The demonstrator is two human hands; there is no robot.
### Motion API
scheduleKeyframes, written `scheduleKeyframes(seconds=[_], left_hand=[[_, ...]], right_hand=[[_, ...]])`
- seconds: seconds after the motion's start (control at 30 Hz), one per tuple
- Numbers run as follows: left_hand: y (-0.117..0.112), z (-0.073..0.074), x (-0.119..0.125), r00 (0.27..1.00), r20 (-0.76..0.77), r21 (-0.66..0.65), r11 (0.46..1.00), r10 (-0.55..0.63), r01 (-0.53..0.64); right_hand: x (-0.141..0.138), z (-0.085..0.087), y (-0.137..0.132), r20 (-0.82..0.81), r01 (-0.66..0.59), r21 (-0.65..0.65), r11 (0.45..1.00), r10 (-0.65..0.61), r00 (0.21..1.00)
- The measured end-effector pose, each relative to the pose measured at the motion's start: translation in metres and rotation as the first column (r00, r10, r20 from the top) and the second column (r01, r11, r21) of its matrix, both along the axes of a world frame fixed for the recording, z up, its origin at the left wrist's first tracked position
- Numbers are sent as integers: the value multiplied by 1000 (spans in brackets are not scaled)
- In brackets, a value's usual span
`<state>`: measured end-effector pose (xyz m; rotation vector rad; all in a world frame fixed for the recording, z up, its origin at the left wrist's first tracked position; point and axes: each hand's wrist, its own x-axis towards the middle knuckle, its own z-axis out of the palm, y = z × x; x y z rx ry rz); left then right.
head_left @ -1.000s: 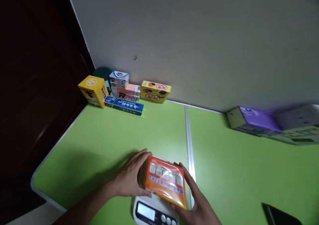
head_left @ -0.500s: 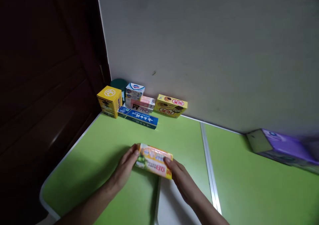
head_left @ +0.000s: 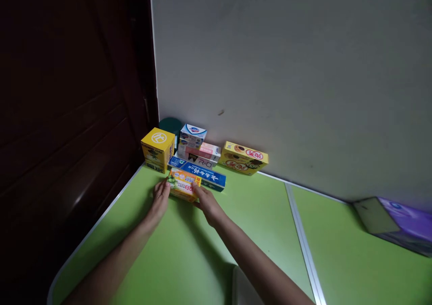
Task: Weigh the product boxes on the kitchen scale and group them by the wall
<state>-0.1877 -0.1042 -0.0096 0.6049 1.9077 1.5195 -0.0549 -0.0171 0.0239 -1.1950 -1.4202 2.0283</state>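
Between my left hand (head_left: pixel 161 198) and my right hand (head_left: pixel 206 200) is an orange and white printed box (head_left: pixel 183 186) with green fruit on it. My left fingers press its left end, and my right thumb lies on its front near the right end. Directly behind it lies a long blue toothpaste box (head_left: pixel 212 177), partly covered by the held box. A yellow cube-shaped box (head_left: pixel 158 150) stands just behind and left of my left hand. Whether the held box rests on the green table (head_left: pixel 263 219) I cannot tell.
Against the wall stand a small white-and-blue box (head_left: pixel 193 134) on top of a pink-and-white box (head_left: pixel 208 153), a dark green round container (head_left: pixel 170 126) and a yellow snack box (head_left: pixel 245 158). A purple package (head_left: pixel 401 219) lies far right. A grey-white object (head_left: pixel 243 289) sits at the near edge.
Both hands have carried the orange and white box forward and left, up to the front of the toothpaste box. The view has shifted, so the background items appear slightly lower and further right.
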Motion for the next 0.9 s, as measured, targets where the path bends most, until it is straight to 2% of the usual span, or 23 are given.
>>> scheduleKeyframes(seconds=[0.17, 0.33, 0.43, 0.57, 0.7, 0.8, 0.9], left_hand=[[7, -6, -13, 1000, 7, 10, 1000, -2, 1], [18, 10, 1, 998, -59, 73, 997, 19, -15], [45, 27, 10, 993, -96, 143, 988, 76, -62], [93, 41, 13, 993, -39, 167, 980, 115, -107], [121, 38, 4, 992, -29, 179, 977, 126, -119], [126, 31, 1, 991, -43, 171, 979, 124, -115], [125, 24, 8, 992, -64, 149, 984, 105, -94]], right_hand=[[-14, -7, 7, -26, 9, 60, 998, -8, 1000], [-8, 7, 19, 0, 37, 149, 988, -37, 999], [-8, 18, 41, 31, 88, 229, 969, -98, 995], [-24, 23, 78, 62, 112, 259, 959, -133, 989], [-46, 17, 104, 88, 86, 316, 945, -119, 989], [-56, 10, 111, 87, 60, 374, 926, -100, 991], [-58, 4, 110, 87, 43, 423, 905, -88, 992]])
